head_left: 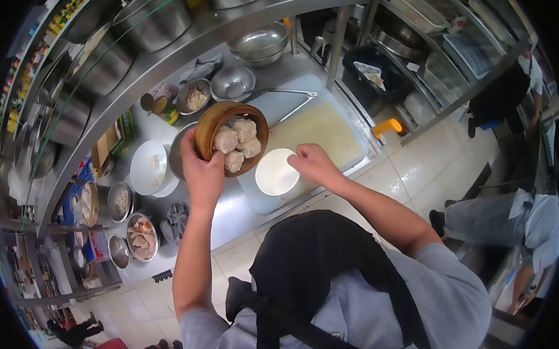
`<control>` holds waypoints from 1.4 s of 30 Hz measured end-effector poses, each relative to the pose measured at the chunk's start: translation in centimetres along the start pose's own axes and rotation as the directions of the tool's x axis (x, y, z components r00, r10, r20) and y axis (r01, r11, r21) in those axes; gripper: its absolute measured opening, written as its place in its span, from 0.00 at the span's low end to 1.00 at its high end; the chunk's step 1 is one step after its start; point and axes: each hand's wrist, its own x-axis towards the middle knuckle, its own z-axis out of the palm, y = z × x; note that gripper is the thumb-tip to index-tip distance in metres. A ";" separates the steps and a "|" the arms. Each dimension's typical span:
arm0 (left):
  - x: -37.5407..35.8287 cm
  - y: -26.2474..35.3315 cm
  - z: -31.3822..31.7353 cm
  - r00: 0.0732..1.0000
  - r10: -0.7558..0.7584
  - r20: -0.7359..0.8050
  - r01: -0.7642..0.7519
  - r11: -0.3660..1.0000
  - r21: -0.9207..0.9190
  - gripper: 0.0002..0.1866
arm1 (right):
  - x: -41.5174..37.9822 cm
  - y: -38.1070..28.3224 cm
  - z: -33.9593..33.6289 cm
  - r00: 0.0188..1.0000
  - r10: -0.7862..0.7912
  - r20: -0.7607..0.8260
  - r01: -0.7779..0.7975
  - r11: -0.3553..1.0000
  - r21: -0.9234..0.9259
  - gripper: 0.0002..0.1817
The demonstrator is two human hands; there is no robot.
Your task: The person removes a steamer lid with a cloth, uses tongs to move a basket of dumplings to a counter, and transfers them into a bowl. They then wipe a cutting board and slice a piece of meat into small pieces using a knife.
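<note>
My left hand grips the rim of a round bamboo steamer, which is tilted toward me. Several pale dumplings sit inside it. In my right hand is the edge of a white bowl, held low beside the steamer, its inside facing up. Below the bowl and steamer lies a pale cutting board with a wet, yellowish surface. Metal tongs rest at the board's far side.
Metal bowls and a bowl of minced food stand behind the steamer. White bowls and a bowl of meat pieces are at left. A steel shelf with pots overhangs the counter. Other people stand at right.
</note>
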 end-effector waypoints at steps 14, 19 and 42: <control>-1.0 0.2 3.7 0.715 0.644 0.273 -0.697 0.626 0.349 0.45 | 0.5 -2.0 1.0 0.985 0.059 -0.164 -0.014 0.965 0.261 0.18; -0.6 0.2 4.7 0.656 0.677 0.334 -0.755 0.583 0.299 0.47 | 0.6 -1.2 0.3 0.979 0.046 -0.198 0.006 0.967 0.255 0.18; 1.3 -0.1 7.9 0.804 0.556 0.210 -0.593 0.777 0.213 0.36 | 2.6 4.1 -0.7 0.971 -0.028 -0.237 0.084 0.970 0.227 0.16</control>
